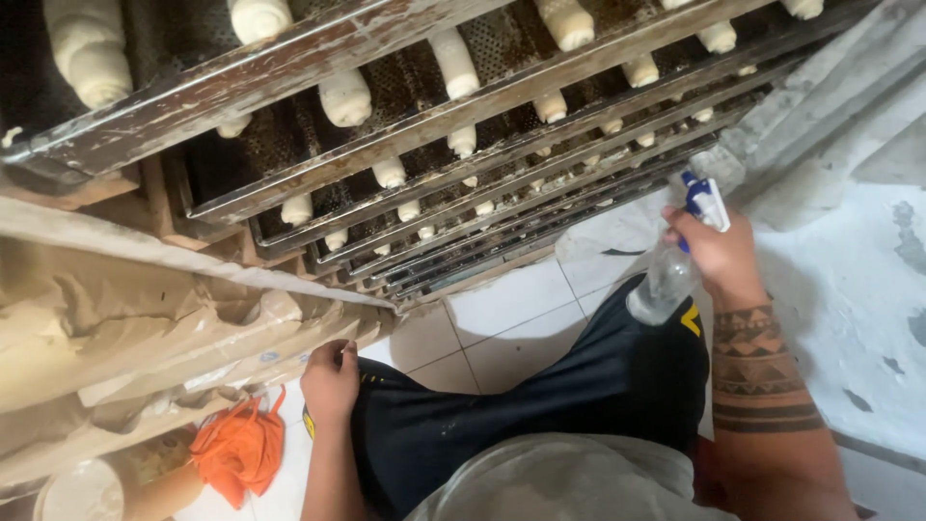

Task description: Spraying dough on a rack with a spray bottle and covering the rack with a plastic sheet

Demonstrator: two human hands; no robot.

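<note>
A clear spray bottle (667,275) with blue-white trigger, upper right; brown paper sacks (145,338), perhaps flour bags, lie left.

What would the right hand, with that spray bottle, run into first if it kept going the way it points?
Probably the lower trays of the rack; the right hand aims its spray bottle at their edges, though depth is hard to judge.

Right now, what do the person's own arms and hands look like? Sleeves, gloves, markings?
Both arms are bare to the frame edge: no sleeves, no gloves, no watch or rings visible. The right forearm carries a dark band tattoo of geometric triangles and solid stripes just below the wrist of the right hand. The left hand and its forearm show no markings. Fingers are uncovered on both.
</note>
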